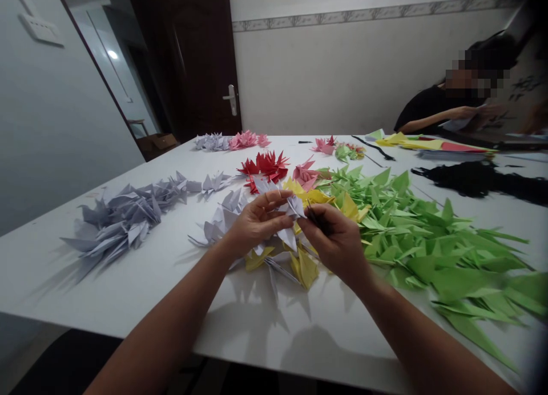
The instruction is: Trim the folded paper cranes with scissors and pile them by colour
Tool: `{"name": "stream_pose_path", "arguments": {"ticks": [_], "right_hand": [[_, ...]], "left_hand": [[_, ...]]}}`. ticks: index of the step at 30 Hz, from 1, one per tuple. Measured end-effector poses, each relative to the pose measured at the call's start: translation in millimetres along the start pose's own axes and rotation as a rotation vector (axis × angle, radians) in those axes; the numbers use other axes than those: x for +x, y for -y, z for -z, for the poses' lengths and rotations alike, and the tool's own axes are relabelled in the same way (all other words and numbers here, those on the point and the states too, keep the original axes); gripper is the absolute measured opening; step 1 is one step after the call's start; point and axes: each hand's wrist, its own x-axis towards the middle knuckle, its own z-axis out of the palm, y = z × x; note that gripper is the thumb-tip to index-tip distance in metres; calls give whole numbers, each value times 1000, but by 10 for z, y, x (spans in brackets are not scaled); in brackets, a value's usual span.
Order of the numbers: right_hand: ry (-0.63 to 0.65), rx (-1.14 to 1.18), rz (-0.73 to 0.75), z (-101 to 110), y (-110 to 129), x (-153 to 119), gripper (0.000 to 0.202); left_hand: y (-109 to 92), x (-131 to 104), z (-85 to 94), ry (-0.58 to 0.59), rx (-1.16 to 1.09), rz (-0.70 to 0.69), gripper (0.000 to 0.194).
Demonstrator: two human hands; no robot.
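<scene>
My left hand [259, 221] is closed on a pale white origami crane [294, 206], held above the middle of the table. Against the crane's right side, my right hand [338, 235] is closed in a pinch. A thin dark thing [315, 217] shows between its fingers; its kind is not clear. Under and around both hands lie white paper cranes [222, 218] and yellow paper cranes [305, 267]. A large heap of green paper cranes [432, 235] spreads to the right of my right hand.
Pale lilac cranes [128, 209] are piled at left. Red cranes [265, 169] and pink cranes [249, 139] lie farther back. Black cord [475, 178] and coloured paper sheets [449, 146] are at right. Across the table [141, 303], a person [432, 107] handles paper.
</scene>
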Motion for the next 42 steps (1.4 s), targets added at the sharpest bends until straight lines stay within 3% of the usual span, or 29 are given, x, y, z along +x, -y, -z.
{"name": "stream_pose_path", "arguments": {"ticks": [3, 8, 16, 19, 22, 25, 27, 35, 42], "right_hand": [[-9, 11, -39, -7, 10, 9, 7], [-12, 21, -64, -22, 10, -1, 7], [-81, 60, -144, -48, -25, 10, 11], [-129, -17, -66, -16, 3, -2, 14], [-119, -154, 116, 38, 82, -5, 18], [-45, -289, 251, 69, 132, 10, 22], [5, -369, 265, 63, 110, 20, 24], [119, -654, 96, 22, -90, 20, 22], [225, -793, -22, 59, -43, 55, 21]], "left_hand": [[-4, 5, -36, -100, -17, -1, 32], [-16, 19, -90, -206, -9, -38, 33], [68, 78, -20, -416, 52, -161, 27], [52, 94, 7, -496, 95, -187, 28], [38, 104, 40, -549, 197, -246, 27], [61, 96, 71, -532, 334, -332, 20], [90, 78, 81, -487, 422, -409, 15], [118, -4, 37, -345, 797, -627, 16], [99, -7, 19, -312, 895, -668, 17]]}}
